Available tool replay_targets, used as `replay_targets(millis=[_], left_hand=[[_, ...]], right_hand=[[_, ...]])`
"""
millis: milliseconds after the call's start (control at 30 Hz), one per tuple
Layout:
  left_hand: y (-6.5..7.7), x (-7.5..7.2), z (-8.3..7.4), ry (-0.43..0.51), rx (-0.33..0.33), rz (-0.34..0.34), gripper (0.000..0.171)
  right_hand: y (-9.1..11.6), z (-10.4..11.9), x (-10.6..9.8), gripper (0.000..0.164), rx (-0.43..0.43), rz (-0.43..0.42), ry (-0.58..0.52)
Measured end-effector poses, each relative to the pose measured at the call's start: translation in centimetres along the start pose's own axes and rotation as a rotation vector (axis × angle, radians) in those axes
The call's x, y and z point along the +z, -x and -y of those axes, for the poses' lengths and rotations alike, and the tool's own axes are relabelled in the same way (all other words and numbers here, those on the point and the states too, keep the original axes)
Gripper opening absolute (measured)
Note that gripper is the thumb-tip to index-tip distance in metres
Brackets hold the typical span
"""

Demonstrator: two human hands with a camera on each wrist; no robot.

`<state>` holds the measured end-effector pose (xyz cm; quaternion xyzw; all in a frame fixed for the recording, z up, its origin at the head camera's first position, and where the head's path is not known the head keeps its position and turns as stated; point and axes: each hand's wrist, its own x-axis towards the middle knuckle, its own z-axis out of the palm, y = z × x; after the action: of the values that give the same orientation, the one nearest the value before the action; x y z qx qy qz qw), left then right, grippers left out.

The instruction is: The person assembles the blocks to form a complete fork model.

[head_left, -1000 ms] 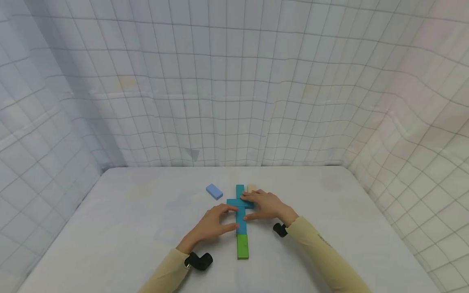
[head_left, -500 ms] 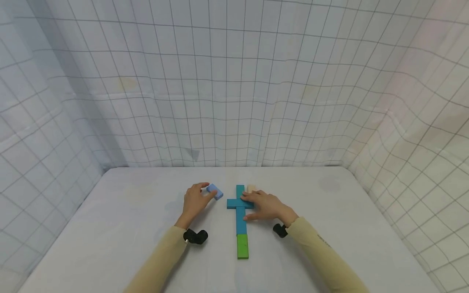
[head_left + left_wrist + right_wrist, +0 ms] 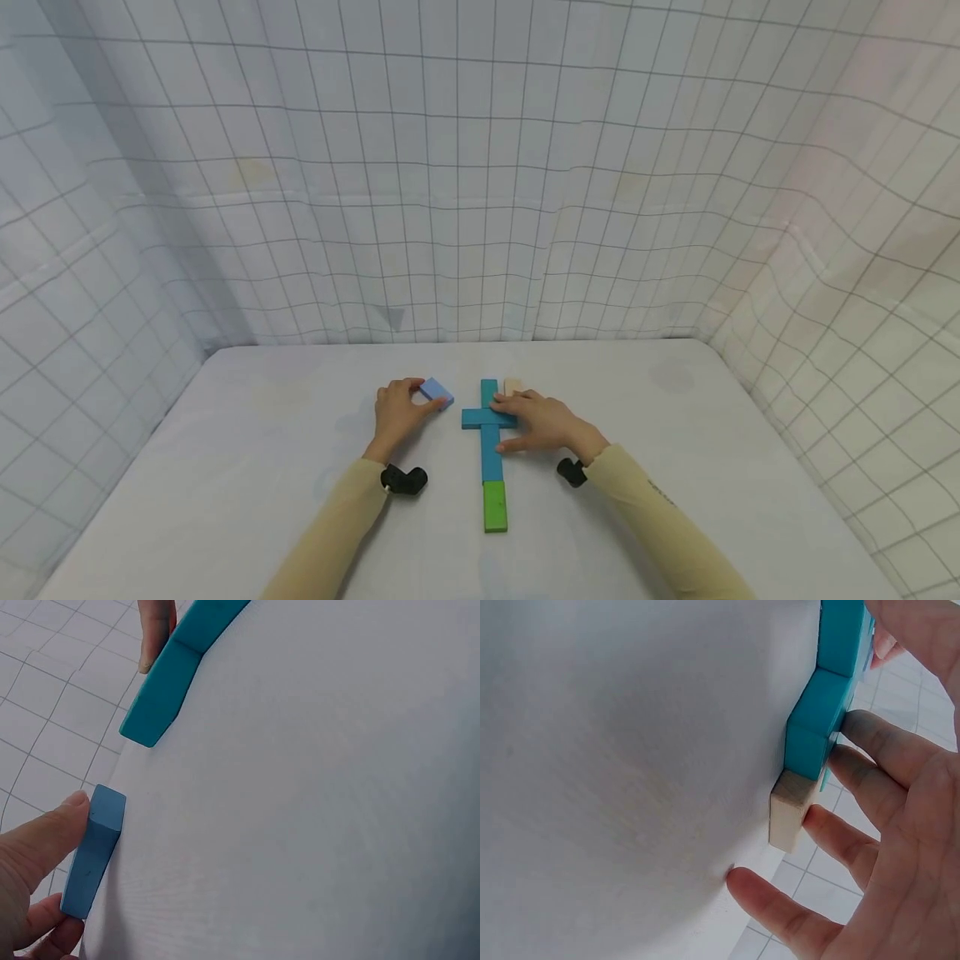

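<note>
My left hand (image 3: 396,414) pinches a light blue block (image 3: 437,392) at the far left of the other blocks. In the left wrist view, the thumb is at one end of that blue block (image 3: 96,844) and fingertips are at the other. Blue and teal blocks form a cross: a vertical bar (image 3: 491,454) and a crosspiece (image 3: 476,419). My right hand (image 3: 549,423) rests its fingers, loosely bent, on the crosspiece's right end, partly hiding it. In the right wrist view, fingertips touch the teal blocks (image 3: 810,724) and a plain wooden block (image 3: 791,810).
A green block (image 3: 495,507) continues the vertical bar at its near end. All lie flat on a white-covered table (image 3: 262,467). Grid-patterned white curtains (image 3: 480,208) hang behind and on both sides. A black wrist-worn device (image 3: 405,481) sits below the left hand.
The left hand has left the vertical bar, moved away and to the left, and closed its thumb and fingers on the light blue block. The right hand has stayed in place.
</note>
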<state>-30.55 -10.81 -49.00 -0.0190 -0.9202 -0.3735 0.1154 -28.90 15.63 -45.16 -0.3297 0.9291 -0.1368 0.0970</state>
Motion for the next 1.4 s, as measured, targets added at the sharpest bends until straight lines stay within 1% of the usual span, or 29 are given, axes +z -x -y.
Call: replay_targets(millis=[133,267,333,467,600,767,900,967,1167,1400], left_hand=[[-0.1,0.1,0.1,-0.005,0.007,-0.006,0.062],[-0.2,0.3,0.0,-0.015,0.006,0.009,0.062],[-0.4,0.5,-0.1,-0.015,0.019,0.014,0.061],[-0.6,1.0,-0.4,-0.014,0.041,0.036,0.061],[-0.8,1.6,-0.6,-0.015,0.043,0.069,0.062],[-0.8,2.1,-0.6,-0.021,0.051,0.069,0.059],[-0.8,2.2,-0.5,-0.019,0.057,0.074,0.056],[-0.9,2.2,-0.5,-0.013,0.071,0.082,0.055],[-1.0,2.1,-0.4,-0.005,0.097,0.121,0.054],[-1.1,2.2,-0.1,0.009,0.115,0.168,0.052]], right_hand=[[0.0,0.1,-0.1,0.073,0.008,0.004,-0.012],[0.1,0.1,0.0,0.074,0.013,0.003,-0.004],[0.1,0.1,0.1,0.074,0.008,-0.002,0.001],[0.0,0.0,0.3,0.074,0.01,-0.004,0.012],[0.0,0.1,0.3,0.074,0.02,0.006,0.02],[-0.1,0.0,0.3,0.074,0.011,0.001,0.017],[-0.2,-0.1,0.3,0.074,0.01,-0.001,0.025],[-0.2,-0.1,0.2,0.075,0.012,0.0,0.026],[0.0,0.1,0.2,0.075,0.015,0.01,0.005],[0.0,0.2,0.1,0.075,0.005,0.008,0.022]])
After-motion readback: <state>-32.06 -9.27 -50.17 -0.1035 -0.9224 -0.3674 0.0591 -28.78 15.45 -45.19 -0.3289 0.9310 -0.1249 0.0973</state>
